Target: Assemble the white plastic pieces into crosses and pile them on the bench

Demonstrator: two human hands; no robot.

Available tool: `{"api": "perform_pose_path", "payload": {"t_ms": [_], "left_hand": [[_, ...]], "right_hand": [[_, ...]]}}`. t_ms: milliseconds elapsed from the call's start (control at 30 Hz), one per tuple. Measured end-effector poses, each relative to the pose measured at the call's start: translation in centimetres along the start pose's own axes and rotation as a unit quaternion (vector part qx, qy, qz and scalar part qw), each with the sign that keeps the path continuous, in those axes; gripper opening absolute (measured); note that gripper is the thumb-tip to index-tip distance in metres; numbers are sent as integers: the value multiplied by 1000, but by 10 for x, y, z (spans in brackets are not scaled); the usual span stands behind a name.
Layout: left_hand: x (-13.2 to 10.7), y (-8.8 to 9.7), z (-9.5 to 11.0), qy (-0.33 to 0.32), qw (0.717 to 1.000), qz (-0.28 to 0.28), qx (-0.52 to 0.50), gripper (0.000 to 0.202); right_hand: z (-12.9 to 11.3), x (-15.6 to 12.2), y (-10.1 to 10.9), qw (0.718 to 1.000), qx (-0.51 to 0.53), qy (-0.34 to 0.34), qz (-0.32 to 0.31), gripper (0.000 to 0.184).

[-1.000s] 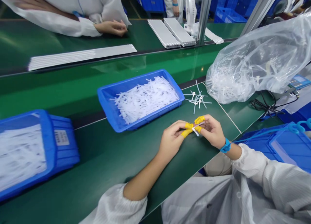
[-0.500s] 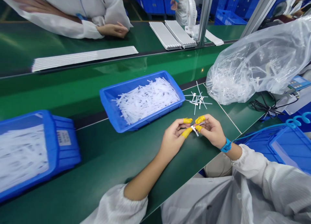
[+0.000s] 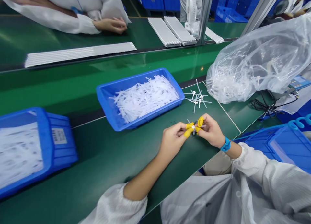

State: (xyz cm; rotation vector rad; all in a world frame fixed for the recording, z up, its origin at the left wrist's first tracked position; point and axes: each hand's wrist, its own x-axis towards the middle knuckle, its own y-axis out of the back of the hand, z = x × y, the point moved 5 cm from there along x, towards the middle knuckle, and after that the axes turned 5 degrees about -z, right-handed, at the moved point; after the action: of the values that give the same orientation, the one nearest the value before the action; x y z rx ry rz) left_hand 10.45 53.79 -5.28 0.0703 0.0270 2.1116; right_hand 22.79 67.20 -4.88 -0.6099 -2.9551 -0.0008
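My left hand (image 3: 173, 139) pinches a small white plastic connector (image 3: 193, 128) between thumb and forefinger, both in yellow finger covers. Close against it, my right hand (image 3: 212, 132) has its yellow-covered fingertips closed on a thin translucent tube (image 3: 203, 126) at the connector. A short end points down below the fingertips; the exact joint is too small to make out. Just beyond my hands lies a loose pile of white connectors with thin tubes (image 3: 199, 98). To its left stands a blue bin (image 3: 107, 102) full of short translucent tube pieces (image 3: 145, 97).
Another blue bin (image 3: 62, 139) of similar pieces stands at the left. A large clear plastic bag (image 3: 252, 62) of parts lies at the right, near a bundled black cable (image 3: 266, 105). Across the green ledge are a co-worker's hands (image 3: 113, 25) and flat white strips (image 3: 80, 53).
My hands have come closer together around the connector, and the short end below it has swung to point more steeply down. The view has shifted slightly.
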Motion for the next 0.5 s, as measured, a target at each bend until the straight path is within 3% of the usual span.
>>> {"api": "perform_pose_path", "payload": {"t_ms": [300,500], "left_hand": [[-3,1,6,-38,999,11,30,6],[1,4,0,0,1000,7,6,8]], "right_hand": [[0,1,2,999,-25,-19,9,33],[3,5,0,999,24,-40,20,43]]}}
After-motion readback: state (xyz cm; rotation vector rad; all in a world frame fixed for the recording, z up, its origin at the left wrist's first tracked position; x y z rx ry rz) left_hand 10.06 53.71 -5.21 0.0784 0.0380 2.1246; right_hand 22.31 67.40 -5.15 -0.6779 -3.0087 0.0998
